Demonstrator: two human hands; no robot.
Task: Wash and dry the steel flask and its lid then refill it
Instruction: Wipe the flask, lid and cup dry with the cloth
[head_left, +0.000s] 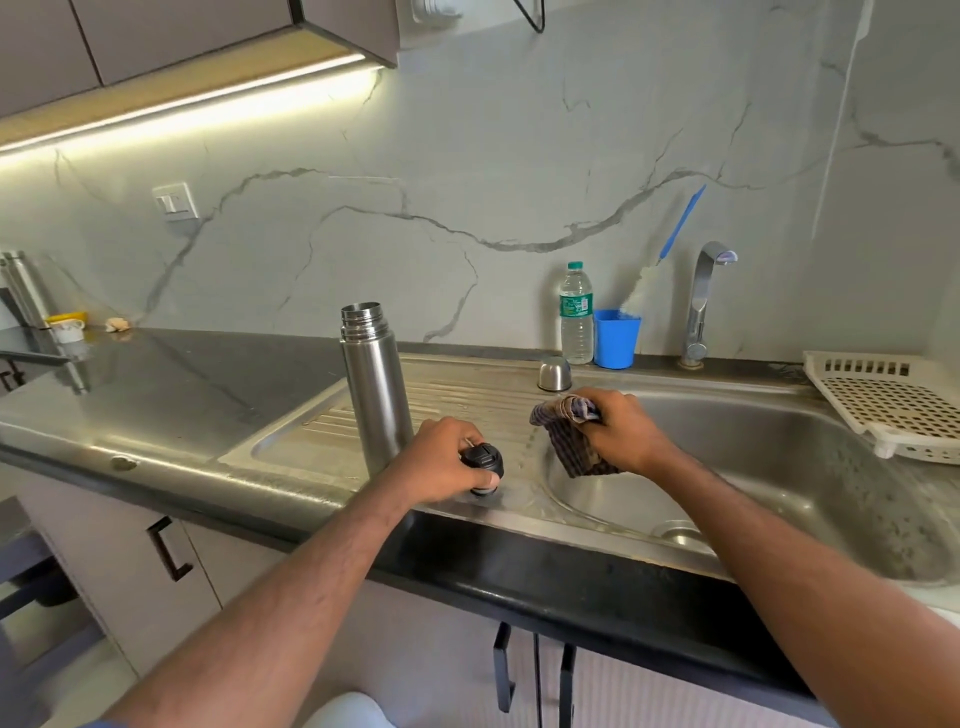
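Steel flask (375, 384) stands upright and uncapped on the drainboard (467, 400). Just beside it, the left hand (441, 460) grips the black lid (482, 462); the right hand (621, 428) clutches a checked cloth (569, 441) at the sink (779, 467) edge.

No text, brand or number can be read anywhere. The only printed thing is the green and white label on the water bottle (576, 312), which stands just left of the blue cup (615, 339), and its print is too small and blurred to make out.
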